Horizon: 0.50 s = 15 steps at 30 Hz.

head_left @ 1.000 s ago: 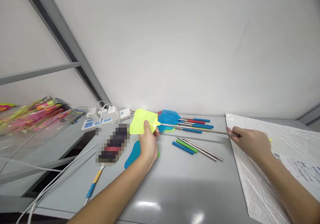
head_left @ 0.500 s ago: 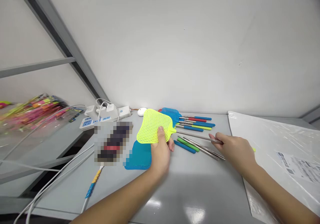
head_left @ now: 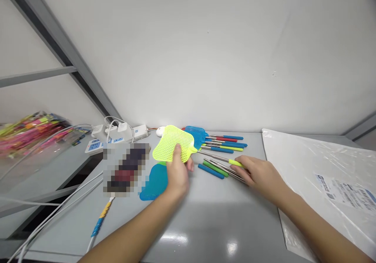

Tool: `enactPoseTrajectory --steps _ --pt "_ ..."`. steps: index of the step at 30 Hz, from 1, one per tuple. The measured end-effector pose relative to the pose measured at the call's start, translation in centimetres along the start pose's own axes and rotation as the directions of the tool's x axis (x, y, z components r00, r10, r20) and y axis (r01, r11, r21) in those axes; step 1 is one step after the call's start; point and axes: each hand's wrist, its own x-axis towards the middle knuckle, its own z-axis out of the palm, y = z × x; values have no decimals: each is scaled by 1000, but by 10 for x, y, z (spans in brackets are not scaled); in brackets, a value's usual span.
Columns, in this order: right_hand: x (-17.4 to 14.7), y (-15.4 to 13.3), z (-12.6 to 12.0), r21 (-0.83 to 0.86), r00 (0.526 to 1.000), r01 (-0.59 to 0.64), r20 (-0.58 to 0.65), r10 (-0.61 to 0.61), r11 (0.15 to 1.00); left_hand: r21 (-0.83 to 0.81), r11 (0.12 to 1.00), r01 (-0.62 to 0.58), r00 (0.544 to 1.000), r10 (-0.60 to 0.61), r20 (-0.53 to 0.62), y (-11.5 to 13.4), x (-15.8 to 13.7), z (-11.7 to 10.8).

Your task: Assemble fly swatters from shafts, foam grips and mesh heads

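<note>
My left hand (head_left: 178, 173) is closed on the yellow perforated head of a fly swatter (head_left: 173, 142), thumb on top. From that head a thin metal rod runs right to a yellow grip, where my right hand (head_left: 258, 173) is closed round its end. Just below the rod lie loose metal rods (head_left: 225, 165) with a green grip (head_left: 216, 168) and a blue grip (head_left: 210, 171); my right hand partly hides them. Blue swatter heads (head_left: 154, 182) rest on the table under my left wrist. Behind the held swatter is a row of finished-looking swatters (head_left: 225, 143) with blue, red and yellow grips.
A white plastic package (head_left: 305, 165) with a label covers the right of the table. At left are a power strip (head_left: 95, 146) with white chargers, a blurred-out phone-like object (head_left: 126, 171) with a cable, and bagged colourful items (head_left: 35, 137). A wall stands behind.
My right hand has moved left, from the metal rod to the yellow grip, and the swatter's exposed rod is now much shorter. My left hand still holds the head. The view has shifted slightly.
</note>
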Motion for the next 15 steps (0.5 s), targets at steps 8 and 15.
enactPoseTrajectory --steps 8,15 --pt "-9 -8 8 99 989 12 144 -26 995 26 996 82 996 -83 27 -2 -6 0" --pt "-7 -19 3 567 950 -262 293 106 781 85 991 99 988 -108 110 -11 -11 1"
